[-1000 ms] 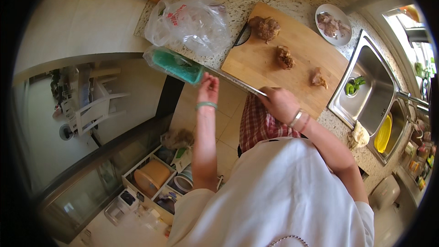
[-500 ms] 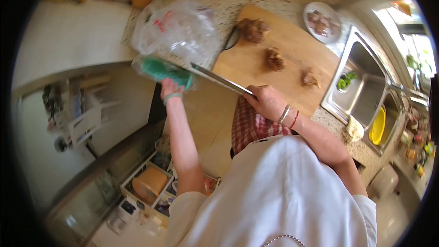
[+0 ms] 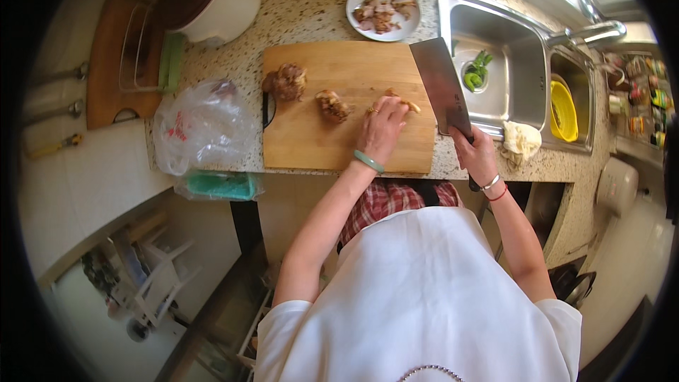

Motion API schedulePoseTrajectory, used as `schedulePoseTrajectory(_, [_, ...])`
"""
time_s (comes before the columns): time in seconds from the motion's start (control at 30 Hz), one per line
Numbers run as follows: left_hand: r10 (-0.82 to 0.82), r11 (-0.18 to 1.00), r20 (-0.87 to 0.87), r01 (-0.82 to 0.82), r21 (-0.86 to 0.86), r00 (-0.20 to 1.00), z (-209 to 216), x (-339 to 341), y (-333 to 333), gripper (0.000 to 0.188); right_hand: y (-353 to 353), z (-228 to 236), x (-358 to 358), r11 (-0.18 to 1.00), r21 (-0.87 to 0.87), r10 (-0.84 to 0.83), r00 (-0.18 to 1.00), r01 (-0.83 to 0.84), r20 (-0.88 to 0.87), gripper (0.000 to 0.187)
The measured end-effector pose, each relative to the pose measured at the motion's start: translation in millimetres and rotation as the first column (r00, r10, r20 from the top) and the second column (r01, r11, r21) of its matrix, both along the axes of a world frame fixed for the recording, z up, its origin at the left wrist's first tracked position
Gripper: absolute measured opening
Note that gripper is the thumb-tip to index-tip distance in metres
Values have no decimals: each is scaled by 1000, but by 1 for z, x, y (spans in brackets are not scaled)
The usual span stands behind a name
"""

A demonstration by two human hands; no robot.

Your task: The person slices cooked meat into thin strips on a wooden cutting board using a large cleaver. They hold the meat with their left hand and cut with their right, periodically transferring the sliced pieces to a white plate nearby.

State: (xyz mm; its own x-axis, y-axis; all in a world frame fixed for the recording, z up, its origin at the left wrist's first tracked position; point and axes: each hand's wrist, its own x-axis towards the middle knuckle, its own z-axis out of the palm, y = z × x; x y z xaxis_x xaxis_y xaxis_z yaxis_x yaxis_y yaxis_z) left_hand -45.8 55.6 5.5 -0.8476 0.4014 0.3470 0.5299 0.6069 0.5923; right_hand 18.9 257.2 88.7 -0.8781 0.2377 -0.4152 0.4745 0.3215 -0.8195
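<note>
In my right hand point(image 3: 478, 157) is the black handle of a cleaver point(image 3: 437, 79), fingers wrapped round it. Its broad blade is raised between the board and the sink, pointing away from me. My left hand point(image 3: 383, 127) is over the right half of the wooden cutting board point(image 3: 311, 145), fingers closed on a small brown piece of meat point(image 3: 405, 102), partly hidden under them. Left of it on the board lie a middle-sized chunk of browned meat point(image 3: 332, 105) and a larger chunk point(image 3: 288, 81). Beyond the board, a white plate point(image 3: 356, 1) holds several cut meat pieces.
A steel double sink point(image 3: 506, 25) with green leaves point(image 3: 477, 69) and a yellow basket point(image 3: 563, 110) stands to the right, a pale cloth point(image 3: 522, 140) on its near edge. A clear plastic bag point(image 3: 205, 127) and a green package point(image 3: 221, 185) lie left, near a white pot point(image 3: 226, 7).
My left hand has left the green package at the counter's edge and moved right to the meat on the board. The cleaver has swung from pointing left to pointing away, nearer the sink.
</note>
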Motion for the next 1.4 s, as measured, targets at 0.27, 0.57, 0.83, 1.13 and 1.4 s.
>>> schedulePoseTrajectory(0.27, [-34, 980, -41, 26, -199, 999, -10, -21, 3, 17, 24, -15, 29, 994, 99, 35, 999, -34, -12, 12])
schedulePoseTrajectory(0.57, [59, 997, 8, -59, -49, 998, -12, -3, 7, 22, 15, -24, 16, 941, 250, 254, 964, -230, -71, 25])
schedulePoseTrajectory(0.83, [14, 997, -74, -20, -76, 997, -28, 0, -2, 35, 18, -25, 11, 790, 517, 461, 875, -330, -146, 30])
schedulePoseTrajectory(1.13, [153, 988, 20, -153, -12, 988, -31, 12, 8, 36, -1, -29, 16, 649, 594, 500, 855, -476, 138, 42])
schedulePoseTrajectory(1.4, [293, 944, 75, -301, 137, 953, -31, 5, 21, 24, -7, -25, 19, 600, 611, 495, 840, -516, 224, 39])
